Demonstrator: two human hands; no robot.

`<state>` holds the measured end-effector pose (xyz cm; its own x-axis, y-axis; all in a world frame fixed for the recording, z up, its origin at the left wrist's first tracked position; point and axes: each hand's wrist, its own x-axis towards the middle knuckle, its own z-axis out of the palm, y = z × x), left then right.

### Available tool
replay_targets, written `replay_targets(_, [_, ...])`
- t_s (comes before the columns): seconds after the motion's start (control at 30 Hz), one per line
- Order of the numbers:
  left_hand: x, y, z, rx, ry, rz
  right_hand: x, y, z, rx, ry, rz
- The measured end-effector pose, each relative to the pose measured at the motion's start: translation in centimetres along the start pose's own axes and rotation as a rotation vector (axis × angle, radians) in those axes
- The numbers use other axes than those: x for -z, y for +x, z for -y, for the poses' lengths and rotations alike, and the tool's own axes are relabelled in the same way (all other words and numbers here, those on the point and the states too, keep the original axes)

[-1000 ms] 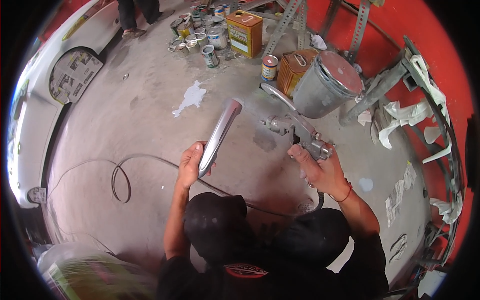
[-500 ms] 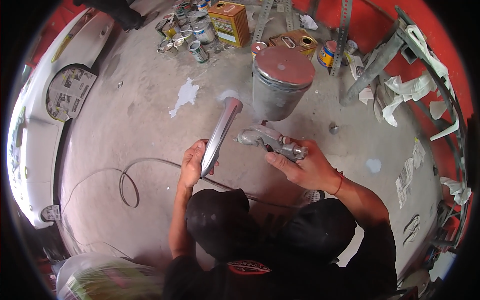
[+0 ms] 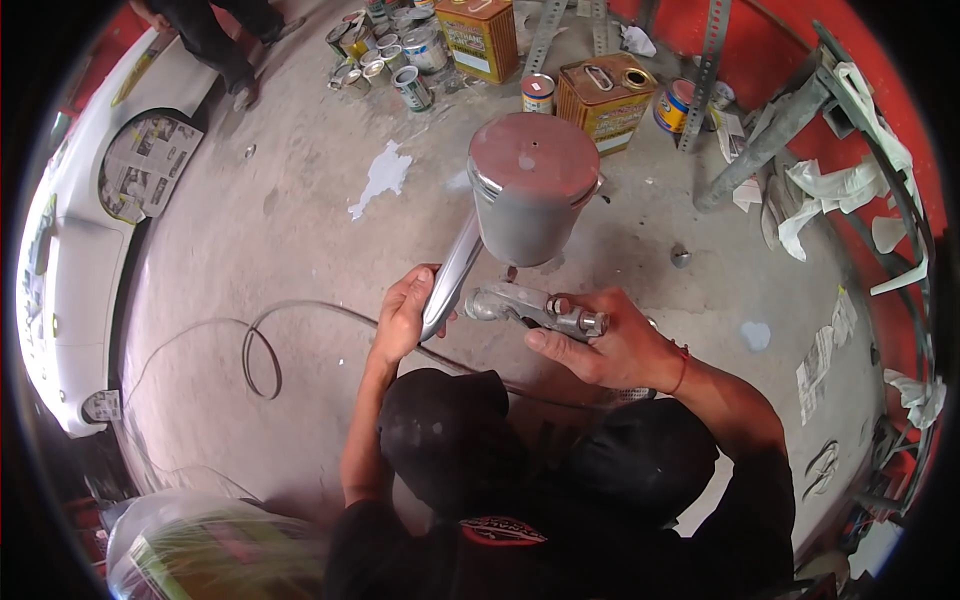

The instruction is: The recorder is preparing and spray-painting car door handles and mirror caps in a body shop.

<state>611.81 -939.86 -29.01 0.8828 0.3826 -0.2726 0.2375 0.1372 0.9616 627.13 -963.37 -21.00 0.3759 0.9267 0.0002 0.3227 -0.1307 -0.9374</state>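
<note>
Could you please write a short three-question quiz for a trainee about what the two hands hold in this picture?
1. True or false: the left hand holds the long curved silver metal strip.
2. What does the right hand grip? A. a tin can B. the silver metal spray gun with a grey cup C. a hose
3. Fill in: the yellow rectangular tin cans stand on the grey concrete ____.

Key: 1 true; 2 B; 3 floor.
</note>
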Motion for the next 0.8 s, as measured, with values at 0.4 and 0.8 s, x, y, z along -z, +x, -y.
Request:
replay_targets(0.4, [-0.8,0.6,-0.3,0.024,-0.043,-0.052,-0.5,0.2,0.4,-0.049,-0.057,-0.014])
replay_targets(0.8, [-0.1,1.1,1.1,0.065,-0.36,-0.093,-1.0,0.4,0.9,0.011,-0.041,0.075])
